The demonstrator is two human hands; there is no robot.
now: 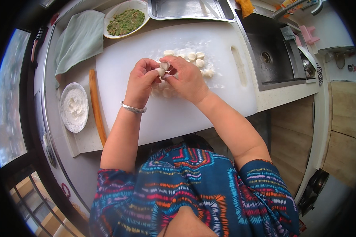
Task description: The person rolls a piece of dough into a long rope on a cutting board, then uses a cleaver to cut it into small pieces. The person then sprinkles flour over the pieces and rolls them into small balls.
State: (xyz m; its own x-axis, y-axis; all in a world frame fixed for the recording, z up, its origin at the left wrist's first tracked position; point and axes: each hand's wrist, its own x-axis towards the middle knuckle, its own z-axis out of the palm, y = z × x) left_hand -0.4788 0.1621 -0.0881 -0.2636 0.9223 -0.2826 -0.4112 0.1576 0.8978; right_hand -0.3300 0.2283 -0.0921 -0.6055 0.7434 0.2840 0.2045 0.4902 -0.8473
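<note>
Between the fingertips of both hands are small pale dough pieces [160, 72], pinched above the white cutting board [172, 121]. My left hand [142, 78], below which a silver bangle circles the wrist, grips them from the left. From the right, my right hand [188, 80] holds them with thumb and fingers, partly covering them. Several floured dough pieces [200, 63] lie on the board just beyond and beside my right hand. More dough pieces [167, 92] show below the hands, partly hidden. Loose flour is scattered around them.
Left of the board lie a wooden rolling pin [95, 103] and a bowl of flour [74, 118]. A pale green cloth [80, 38], a bowl [146, 23] of green filling [126, 22] and a metal tray [192, 19] stand along the back. A dark sink [273, 71] is at right.
</note>
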